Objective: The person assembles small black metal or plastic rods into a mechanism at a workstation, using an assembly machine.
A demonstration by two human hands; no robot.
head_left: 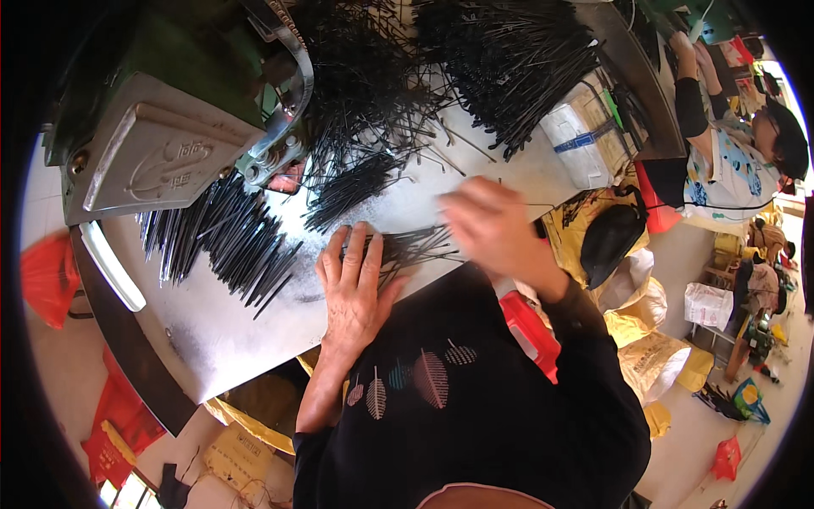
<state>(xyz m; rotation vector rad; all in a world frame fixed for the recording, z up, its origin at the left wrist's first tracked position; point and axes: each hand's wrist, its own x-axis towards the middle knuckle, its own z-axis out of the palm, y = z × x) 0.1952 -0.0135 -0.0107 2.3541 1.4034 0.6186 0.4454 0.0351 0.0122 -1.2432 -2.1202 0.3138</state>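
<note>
My left hand (pixel 352 288) lies on the table with its fingers stretched out, against a small bunch of thin black rods (pixel 415 250). At the right ends of these rods is my right hand (pixel 487 225), smeared by motion, so I cannot tell what its fingers hold. A short pile of black rods (pixel 352 188) lies just beyond my left hand. To the left, a wide row of straight black rods (pixel 220 242) is spread below the machine. Several loose rods with bent ends (pixel 449 144) lie farther out.
A green machine (pixel 170 153) with a pale metal cover rises at the left. Large heaps of black rods (pixel 509 64) fill the back of the metal table (pixel 203 348). A white box (pixel 585 136) with a blue band stands right. Yellow sacks (pixel 653 356) and another person (pixel 729 161) are beyond.
</note>
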